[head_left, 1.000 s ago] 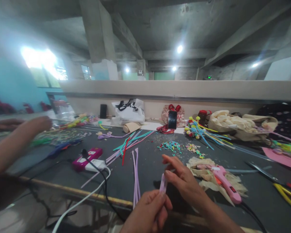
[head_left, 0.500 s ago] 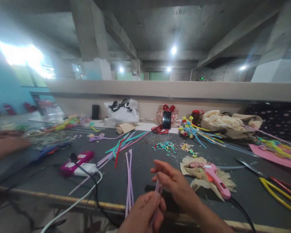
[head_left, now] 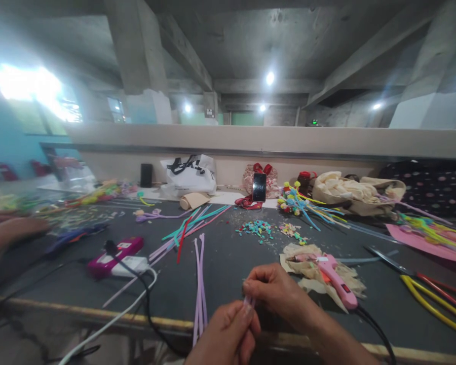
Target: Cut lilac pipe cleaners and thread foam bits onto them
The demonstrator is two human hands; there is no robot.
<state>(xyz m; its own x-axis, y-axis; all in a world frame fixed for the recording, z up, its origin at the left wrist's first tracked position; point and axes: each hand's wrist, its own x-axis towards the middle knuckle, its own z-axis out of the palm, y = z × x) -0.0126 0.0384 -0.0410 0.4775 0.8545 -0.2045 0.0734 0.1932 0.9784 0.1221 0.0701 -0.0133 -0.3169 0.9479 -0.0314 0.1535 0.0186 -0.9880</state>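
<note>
My left hand and my right hand meet low in the middle of the view, over the near edge of the dark table. Both pinch a thin pale-purple pipe cleaner between their fingertips; only its short top end shows between them. Just left of my hands lie two or three long lilac pipe cleaners side by side. A pink glue gun rests on crumpled paper to the right of my right hand.
A magenta power strip with white and black cables sits at the left. Coloured pipe cleaners, small bead piles, a propped phone, bags and scissors crowd the table. Another person's arm reaches in from the left.
My right hand's fingers have curled down from spread to pinching the pipe cleaner's top. The other person's arm at the left has drawn back and lower. The view has shifted slightly.
</note>
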